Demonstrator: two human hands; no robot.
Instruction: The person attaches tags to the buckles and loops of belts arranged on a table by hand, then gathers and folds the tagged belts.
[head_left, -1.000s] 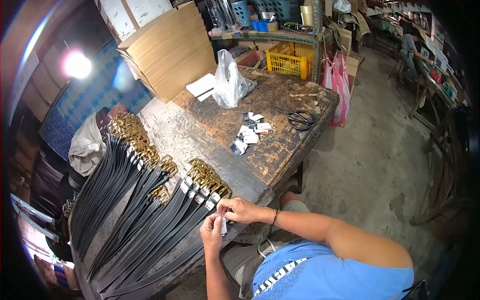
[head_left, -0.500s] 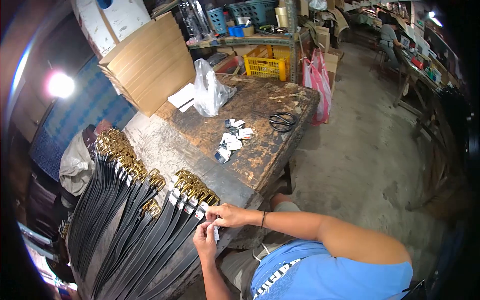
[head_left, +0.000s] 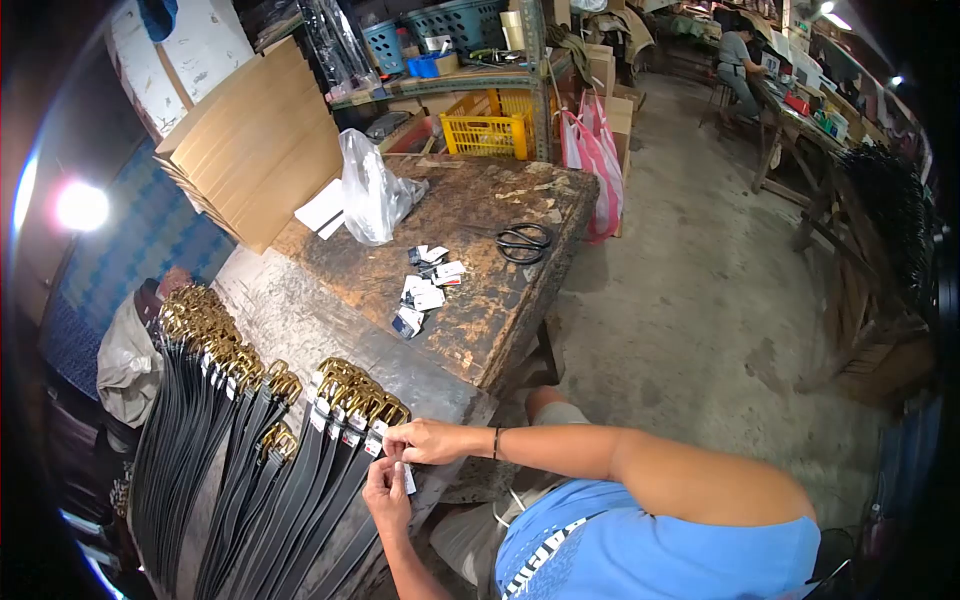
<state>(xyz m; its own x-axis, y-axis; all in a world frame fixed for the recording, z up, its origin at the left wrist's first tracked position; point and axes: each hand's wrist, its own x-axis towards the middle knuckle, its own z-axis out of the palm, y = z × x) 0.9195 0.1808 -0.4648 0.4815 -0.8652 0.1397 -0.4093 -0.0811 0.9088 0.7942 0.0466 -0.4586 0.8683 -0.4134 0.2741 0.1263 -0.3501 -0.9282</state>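
Note:
Both my hands meet at the near edge of the bench, beside a row of black belts [head_left: 300, 500] with gold buckles [head_left: 360, 390]. My left hand [head_left: 388, 497] is closed in a pinch, with a white tag [head_left: 409, 479] showing at its thumb. Right above it, my right hand [head_left: 428, 441] pinches with fingertips close to the left ones; what is between them is too small to make out. Small white tags [head_left: 373, 446] sit on the belts just below the buckles, next to my right hand.
Loose tags [head_left: 425, 293], black-handled scissors [head_left: 523, 243] and a plastic bag [head_left: 372, 190] lie on the worn wooden table [head_left: 480, 330]. Cardboard sheets [head_left: 255, 150] stand behind. A yellow crate [head_left: 487, 127] is under the shelf. Another person [head_left: 737, 65] sits far right.
The whole view has shifted, so the bench and hands appear further left. My hands remain together beside the same belts, pinching with only slight finger movement.

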